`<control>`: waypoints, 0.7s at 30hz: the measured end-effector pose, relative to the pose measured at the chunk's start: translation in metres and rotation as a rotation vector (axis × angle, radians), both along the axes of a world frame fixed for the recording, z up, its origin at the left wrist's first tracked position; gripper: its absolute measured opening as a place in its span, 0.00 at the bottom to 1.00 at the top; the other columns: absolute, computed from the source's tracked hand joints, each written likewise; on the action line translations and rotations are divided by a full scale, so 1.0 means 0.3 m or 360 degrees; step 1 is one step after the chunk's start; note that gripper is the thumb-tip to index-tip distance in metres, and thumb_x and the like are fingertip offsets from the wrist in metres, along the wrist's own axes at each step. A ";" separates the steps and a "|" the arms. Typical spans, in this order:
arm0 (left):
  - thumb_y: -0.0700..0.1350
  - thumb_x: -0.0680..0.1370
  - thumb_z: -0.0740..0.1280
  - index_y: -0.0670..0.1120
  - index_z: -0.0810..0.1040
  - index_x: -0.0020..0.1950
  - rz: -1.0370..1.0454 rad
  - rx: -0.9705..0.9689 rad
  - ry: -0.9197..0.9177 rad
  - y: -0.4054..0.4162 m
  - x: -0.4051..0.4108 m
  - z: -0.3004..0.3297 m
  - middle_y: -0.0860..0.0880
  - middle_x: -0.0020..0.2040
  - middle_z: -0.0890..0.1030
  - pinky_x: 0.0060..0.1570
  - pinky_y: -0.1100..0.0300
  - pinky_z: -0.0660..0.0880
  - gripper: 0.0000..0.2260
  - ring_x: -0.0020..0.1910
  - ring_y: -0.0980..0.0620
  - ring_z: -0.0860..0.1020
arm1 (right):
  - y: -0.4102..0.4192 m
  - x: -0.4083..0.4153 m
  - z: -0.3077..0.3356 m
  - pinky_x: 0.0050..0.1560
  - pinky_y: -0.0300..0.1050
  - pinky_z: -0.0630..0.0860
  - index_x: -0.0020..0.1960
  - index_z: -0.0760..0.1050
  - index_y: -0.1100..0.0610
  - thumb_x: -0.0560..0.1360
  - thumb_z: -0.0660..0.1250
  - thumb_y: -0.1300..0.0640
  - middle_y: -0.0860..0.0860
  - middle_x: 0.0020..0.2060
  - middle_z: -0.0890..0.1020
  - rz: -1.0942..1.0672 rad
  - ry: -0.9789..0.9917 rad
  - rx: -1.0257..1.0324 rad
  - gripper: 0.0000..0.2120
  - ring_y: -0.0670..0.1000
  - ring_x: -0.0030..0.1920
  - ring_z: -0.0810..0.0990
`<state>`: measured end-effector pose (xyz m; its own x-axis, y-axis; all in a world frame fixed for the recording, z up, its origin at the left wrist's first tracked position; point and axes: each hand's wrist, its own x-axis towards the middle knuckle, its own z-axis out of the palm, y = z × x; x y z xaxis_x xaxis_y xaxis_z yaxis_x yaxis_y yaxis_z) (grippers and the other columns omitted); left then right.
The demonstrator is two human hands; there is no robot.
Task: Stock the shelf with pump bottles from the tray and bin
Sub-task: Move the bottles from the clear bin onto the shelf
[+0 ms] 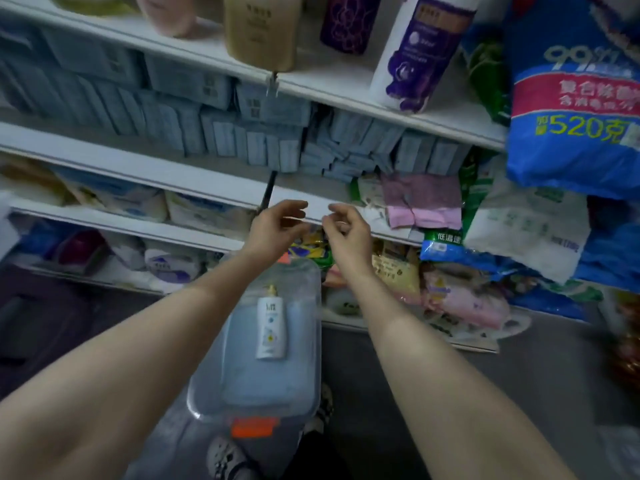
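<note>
Two empty, loosely curled hands [311, 230] hover near "520克" bag [575, 98], other labels seemingly blurred.

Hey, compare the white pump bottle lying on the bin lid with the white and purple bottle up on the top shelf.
The white pump bottle lies flat on the bin lid, while the white and purple bottle stands on the top shelf. The first carries pale blue print and a gold pump; the second a purple design, its top out of frame. Both have white bodies.
</note>
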<state>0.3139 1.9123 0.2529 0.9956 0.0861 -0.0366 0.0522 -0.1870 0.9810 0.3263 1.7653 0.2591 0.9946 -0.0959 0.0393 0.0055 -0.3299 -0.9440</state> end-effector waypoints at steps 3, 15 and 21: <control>0.34 0.73 0.72 0.41 0.77 0.61 0.0048 0.0030 0.0154 0.040 -0.075 -0.137 0.47 0.47 0.81 0.47 0.69 0.75 0.17 0.42 0.61 0.79 | 0.042 -0.047 -0.173 0.49 0.39 0.76 0.58 0.77 0.61 0.76 0.68 0.64 0.50 0.43 0.80 0.0131 0.0251 -0.0024 0.11 0.48 0.44 0.79; 0.38 0.73 0.74 0.45 0.76 0.64 0.0337 0.0047 0.0945 0.100 -0.341 -0.730 0.48 0.53 0.79 0.54 0.57 0.75 0.20 0.52 0.49 0.78 | 0.089 -0.138 -0.785 0.62 0.47 0.74 0.73 0.68 0.53 0.80 0.63 0.53 0.55 0.66 0.77 0.0509 0.1265 -0.0351 0.22 0.54 0.63 0.78; 0.41 0.71 0.76 0.47 0.75 0.66 0.0353 0.0078 0.1178 0.068 -0.379 -0.990 0.46 0.58 0.79 0.56 0.55 0.75 0.24 0.55 0.47 0.78 | 0.121 -0.083 -1.033 0.64 0.56 0.75 0.73 0.66 0.54 0.77 0.64 0.50 0.55 0.67 0.77 0.0532 0.1459 -0.0468 0.26 0.57 0.62 0.78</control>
